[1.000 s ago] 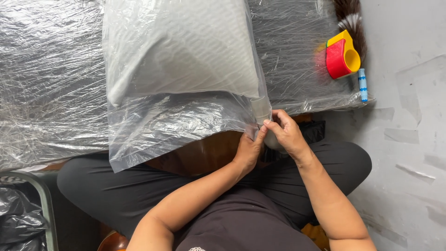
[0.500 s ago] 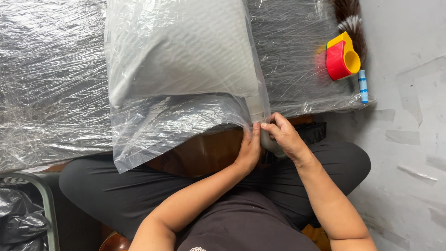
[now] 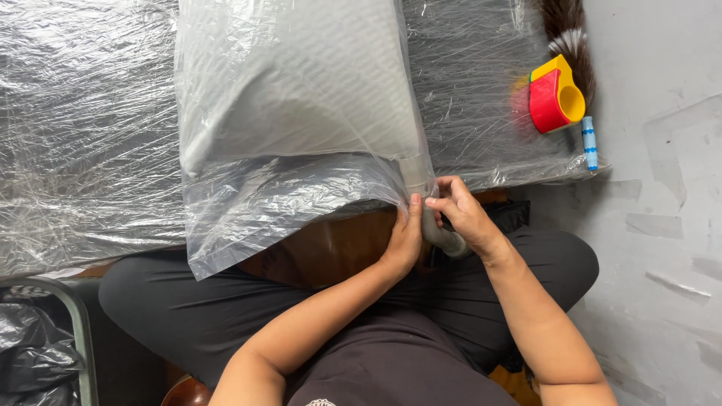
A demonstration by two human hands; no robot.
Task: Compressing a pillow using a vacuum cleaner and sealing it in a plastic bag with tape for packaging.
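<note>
Head view, looking straight down: a pale grey cushion [image 3: 301, 83] sits almost wholly inside a clear plastic bag [image 3: 256, 203] on the film-covered desk [image 3: 83, 135]. That much looks done, with the cushion well in and the loose open end of the bag hanging off the near edge over the person's lap. What seems left is the mouth of the bag, which is slack and unsealed along its width.

Both hands are at the bag's right corner, just off the desk edge. Left hand [image 3: 404, 239] is curled, fingertips pressed up against the plastic there. Right hand [image 3: 462, 214] is closed in a pinch, thumb and forefinger on the film, and a grey rounded object [image 3: 444, 239] lies between the two hands; I cannot tell what it is, nor which hand carries it.

Off to the right, untouched and well apart from the hands, a red and yellow tape dispenser [image 3: 555, 96] rests on the desk beside a dark feather duster [image 3: 568, 34], with a small blue-and-white tube [image 3: 590, 143] near the edge. A black sack in a metal frame [image 3: 45, 346] stands at lower left.
</note>
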